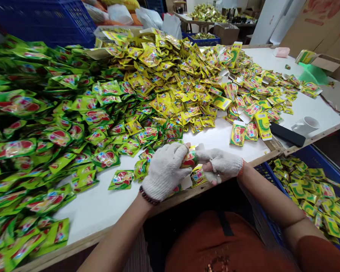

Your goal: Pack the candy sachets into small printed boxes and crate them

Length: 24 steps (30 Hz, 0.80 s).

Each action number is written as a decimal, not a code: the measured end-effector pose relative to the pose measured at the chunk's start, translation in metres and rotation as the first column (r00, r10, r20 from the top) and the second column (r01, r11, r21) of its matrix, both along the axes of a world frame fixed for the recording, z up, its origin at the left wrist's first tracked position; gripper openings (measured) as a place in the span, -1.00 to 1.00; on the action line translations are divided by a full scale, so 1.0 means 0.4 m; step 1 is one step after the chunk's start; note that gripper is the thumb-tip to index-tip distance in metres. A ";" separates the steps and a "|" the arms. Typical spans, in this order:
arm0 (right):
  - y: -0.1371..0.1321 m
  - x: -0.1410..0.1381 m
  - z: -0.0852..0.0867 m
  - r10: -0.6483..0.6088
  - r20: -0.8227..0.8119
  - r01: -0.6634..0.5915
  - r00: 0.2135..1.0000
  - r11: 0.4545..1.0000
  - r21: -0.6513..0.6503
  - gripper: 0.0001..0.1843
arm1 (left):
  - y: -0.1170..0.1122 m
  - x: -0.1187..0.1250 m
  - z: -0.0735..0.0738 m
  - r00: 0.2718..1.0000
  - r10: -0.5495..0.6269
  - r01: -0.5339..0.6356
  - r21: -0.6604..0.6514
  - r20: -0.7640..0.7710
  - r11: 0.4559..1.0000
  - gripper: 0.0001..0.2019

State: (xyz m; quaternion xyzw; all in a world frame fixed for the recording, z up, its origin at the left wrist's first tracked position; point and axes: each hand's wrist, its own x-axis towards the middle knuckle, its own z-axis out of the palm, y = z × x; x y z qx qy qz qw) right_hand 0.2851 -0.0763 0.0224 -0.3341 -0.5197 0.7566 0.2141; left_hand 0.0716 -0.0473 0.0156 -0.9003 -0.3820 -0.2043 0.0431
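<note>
Your two gloved hands sit close together at the near edge of the white table [87, 211], with a small green packet [189, 159] between them. Your left hand [166, 169] has its fingers and thumb closed around that packet; your right hand [220, 163] is curled with its fingertips against it — whether they grip it too, you cannot tell from this view. Just below the packet, between your hands, is a small yellow carton [198, 176], its lower part hard to make out.

To the left of your left hand, one green packet lies by itself [121, 180], and farther left spreads a big heap of green packets [59, 138]. Beyond both hands rises a heap of yellow packets [172, 104]. Past your right hand are a few yellow cartons [238, 134], then a black object [287, 135] and a white mug [306, 124]. Beside your right forearm, lower than the table, a blue crate [328, 163] holds many more cartons.
</note>
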 end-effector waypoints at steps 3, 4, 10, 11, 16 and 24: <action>0.014 -0.056 -0.029 0.136 -0.105 -0.140 0.985 0.990 -0.034 -0.66 | -0.022 -0.042 0.008 0.997 0.027 -0.028 -0.012 -0.069 1.000 -0.57; 0.017 -0.078 -0.035 0.138 -0.116 -0.143 0.984 0.989 -0.042 -0.72 | -0.029 -0.051 0.011 0.995 0.049 -0.051 -0.025 -0.085 0.998 -0.56; 0.036 -0.140 0.003 -0.010 -0.031 0.010 0.999 1.000 -0.003 -0.75 | -0.055 -0.143 0.042 0.932 0.297 -0.321 -0.095 -0.209 0.942 -0.74; 0.049 -0.128 0.013 -0.094 0.012 0.093 0.996 0.995 0.039 -0.74 | -0.059 -0.179 0.045 0.913 0.331 -0.362 -0.098 -0.238 0.927 -0.74; 0.194 0.011 0.007 -0.580 0.300 0.347 0.757 0.747 0.567 -0.78 | -0.077 -0.339 0.029 0.890 0.308 -0.382 -0.184 -0.336 0.905 -0.60; 0.357 0.146 -0.099 -0.782 0.576 0.030 0.239 0.599 0.800 -0.54 | 0.036 -0.107 0.043 0.863 0.420 -0.489 -0.259 -0.281 0.833 -0.55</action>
